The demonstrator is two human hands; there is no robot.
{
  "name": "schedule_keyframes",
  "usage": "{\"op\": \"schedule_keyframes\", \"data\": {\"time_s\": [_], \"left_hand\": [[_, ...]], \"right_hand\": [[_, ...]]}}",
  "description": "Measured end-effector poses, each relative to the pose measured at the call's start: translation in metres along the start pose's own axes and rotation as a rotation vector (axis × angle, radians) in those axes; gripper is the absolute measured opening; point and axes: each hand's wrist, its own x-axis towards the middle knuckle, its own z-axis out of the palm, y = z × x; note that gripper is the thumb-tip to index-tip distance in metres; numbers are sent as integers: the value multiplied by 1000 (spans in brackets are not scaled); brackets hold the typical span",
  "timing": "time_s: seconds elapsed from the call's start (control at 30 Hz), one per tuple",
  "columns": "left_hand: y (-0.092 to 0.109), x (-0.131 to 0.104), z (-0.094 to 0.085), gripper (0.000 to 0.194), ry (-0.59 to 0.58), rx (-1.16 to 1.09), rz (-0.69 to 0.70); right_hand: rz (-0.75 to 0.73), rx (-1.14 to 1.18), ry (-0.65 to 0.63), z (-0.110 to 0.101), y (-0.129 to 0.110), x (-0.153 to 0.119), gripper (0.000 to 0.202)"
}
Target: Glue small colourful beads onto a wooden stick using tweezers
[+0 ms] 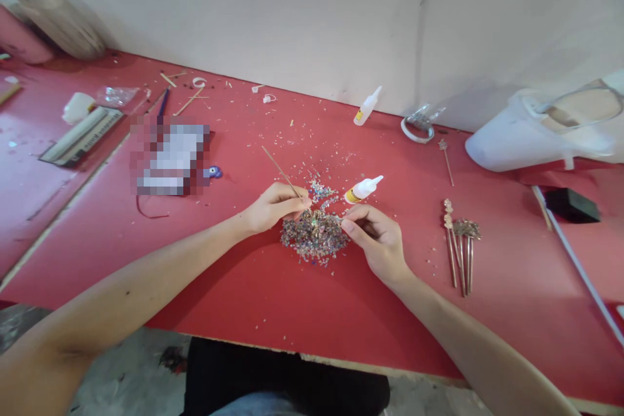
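My left hand (280,207) pinches a thin metal hair stick (280,170), whose shaft points up and left. The stick's ornate head (316,224) hangs over a pile of small glittering rhinestones (312,248) on the red table. My right hand (374,237) is at the right side of the head, thumb and forefinger pressed together; whatever lies between those fingertips is too small to make out. Just behind my right hand, a white glue bottle with a yellow label (363,190) lies tilted.
Several finished-looking hair sticks (461,253) lie at the right. A second glue bottle (367,106), a tape ring (418,130) and a white bucket (517,136) are by the wall. A blurred rectangular object (173,159) and a long box (82,136) lie left.
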Motion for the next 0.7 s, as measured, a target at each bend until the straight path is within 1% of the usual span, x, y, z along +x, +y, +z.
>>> {"op": "schedule_keyframes", "data": {"time_s": [0.1,0.17,0.3,0.43,0.53,0.7], "left_hand": [[1,0,-1,46,-83,-9,-14],[1,-1,-1,43,-111,-12,-40],[2,-1,-1,32,-124,-28,-80],[5,0,-1,33,-147,-45,-72],[5,0,0,30,-127,-53,-86],[4,1,5,30,-29,-9,-188]], "right_hand": [[12,6,-39,0,-1,0,18],[14,13,-86,0,-1,0,18],[10,4,-186,-1,-1,0,18],[17,-10,-229,-1,-1,0,19],[30,-24,-247,-1,-2,0,19],[49,-57,-251,2,-5,1,23]]}}
